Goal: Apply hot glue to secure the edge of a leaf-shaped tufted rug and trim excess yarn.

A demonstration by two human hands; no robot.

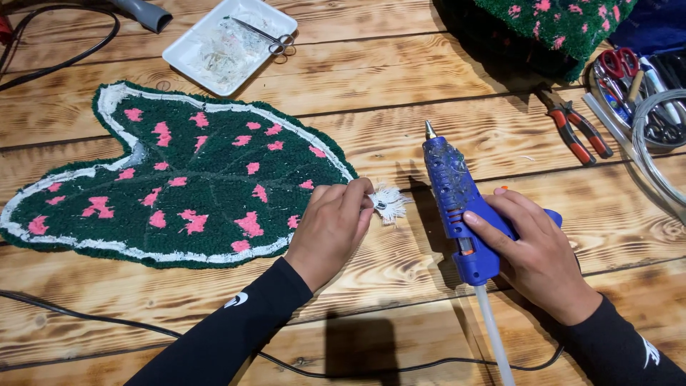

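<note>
A leaf-shaped tufted rug [179, 179], dark green with pink spots and a white glued border, lies on the wooden table [400, 93]. My left hand [332, 229] pinches a frayed white tuft of backing cloth [389, 202] at the rug's pointed right tip. My right hand [532, 254] grips a blue hot glue gun [456, 200], nozzle pointing away from me, a clear glue stick [493, 336] sticking out of its back. The gun sits just right of the tuft, not touching it.
A white tray [193, 43] with scraps and small scissors [268, 36] stands at the back. Orange-handled pliers [575, 125] lie at right, beside a bin of tools with red scissors [618, 64]. Another green-pink rug [550, 28] is at back right. A black cable [128, 325] crosses the near edge.
</note>
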